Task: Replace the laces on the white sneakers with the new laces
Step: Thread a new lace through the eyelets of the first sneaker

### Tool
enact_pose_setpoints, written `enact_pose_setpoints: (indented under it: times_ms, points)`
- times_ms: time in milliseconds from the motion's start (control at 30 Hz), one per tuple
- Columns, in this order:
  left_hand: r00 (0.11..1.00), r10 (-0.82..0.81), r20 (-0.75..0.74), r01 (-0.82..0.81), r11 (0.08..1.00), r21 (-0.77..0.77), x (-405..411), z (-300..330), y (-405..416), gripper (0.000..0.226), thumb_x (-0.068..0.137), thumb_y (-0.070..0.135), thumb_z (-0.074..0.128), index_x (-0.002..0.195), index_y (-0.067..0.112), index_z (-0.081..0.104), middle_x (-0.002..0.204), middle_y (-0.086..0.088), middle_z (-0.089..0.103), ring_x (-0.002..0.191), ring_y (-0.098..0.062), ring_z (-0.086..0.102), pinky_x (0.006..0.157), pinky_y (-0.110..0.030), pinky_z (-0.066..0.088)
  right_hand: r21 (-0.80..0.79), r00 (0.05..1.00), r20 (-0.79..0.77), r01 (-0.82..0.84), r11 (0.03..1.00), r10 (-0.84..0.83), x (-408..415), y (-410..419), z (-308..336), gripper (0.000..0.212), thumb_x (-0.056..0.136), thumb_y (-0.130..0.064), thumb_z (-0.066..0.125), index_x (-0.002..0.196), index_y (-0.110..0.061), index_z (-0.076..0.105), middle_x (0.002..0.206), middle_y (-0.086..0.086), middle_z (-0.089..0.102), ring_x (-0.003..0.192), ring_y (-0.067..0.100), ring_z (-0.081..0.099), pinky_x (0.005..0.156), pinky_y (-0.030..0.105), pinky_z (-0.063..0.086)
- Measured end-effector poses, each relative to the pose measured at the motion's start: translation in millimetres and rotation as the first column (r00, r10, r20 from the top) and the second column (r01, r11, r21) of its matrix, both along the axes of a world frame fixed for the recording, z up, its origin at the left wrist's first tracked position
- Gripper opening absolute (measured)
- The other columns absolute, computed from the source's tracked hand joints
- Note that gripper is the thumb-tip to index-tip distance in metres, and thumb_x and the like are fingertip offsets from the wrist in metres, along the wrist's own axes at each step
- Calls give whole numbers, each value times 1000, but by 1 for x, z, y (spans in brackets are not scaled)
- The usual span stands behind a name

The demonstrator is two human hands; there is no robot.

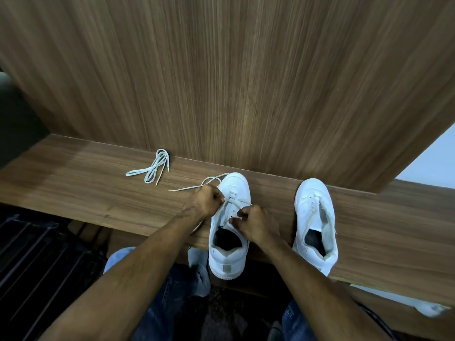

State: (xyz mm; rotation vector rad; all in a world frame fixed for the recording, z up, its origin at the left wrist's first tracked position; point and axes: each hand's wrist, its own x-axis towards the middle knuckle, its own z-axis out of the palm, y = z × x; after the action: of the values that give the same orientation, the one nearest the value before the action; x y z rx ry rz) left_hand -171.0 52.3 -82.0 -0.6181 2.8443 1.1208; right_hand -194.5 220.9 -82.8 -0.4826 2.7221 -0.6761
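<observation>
Dim, even indoor light, no hard source visible. Soft sheen runs down the middle of the upright brown wood-grain panel [246,82], brighter there than at its left edge. Left stretch of the brown wooden ledge [73,173] sits in a broad soft shadow. Lower left corner nearly black, detail lost. Strong wide-angle bend: ledge and panel edges bow toward the corners. Slight softness throughout; the pair of white leather sneakers [315,217] reads bluish, mildly overexposed.
</observation>
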Motion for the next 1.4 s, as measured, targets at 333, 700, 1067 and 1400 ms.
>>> enact_pose_setpoints:
  times_ms: [333,700,1067,1400]
  points:
    - [894,423,-147,-244,734,634,-12,47,-4,26,91,5,50,68,10,62,66,-8,64,58,-19,58,55,-24,50,18,1000,-16,-13,1000,13,0,0,0,44,80,-53,67,116,-28,67,116,-6,68,111,19,62,88,32,49]
    - [658,734,-168,-360,503,786,-21,55,-22,13,85,2,52,90,10,60,74,-4,63,66,-15,60,56,-16,50,18,1000,-20,-1,1000,1,0,2,0,43,81,-53,67,116,-29,67,117,-7,68,112,18,61,90,31,48]
    - [992,76,105,-57,983,-173,-14,-6,2,16,86,30,58,93,25,71,110,-7,69,105,-28,62,92,-35,49,1,999,-42,-9,1000,9,3,3,0,37,82,-50,67,111,-27,70,111,-8,70,105,17,64,82,28,49]
    - [987,97,-128,-34,905,424,-23,46,-15,24,94,0,52,72,8,61,59,-4,61,44,-2,56,58,-24,47,-34,996,85,-22,999,25,-4,-1,-3,37,78,-48,71,107,-25,71,107,-4,71,101,19,66,85,33,52]
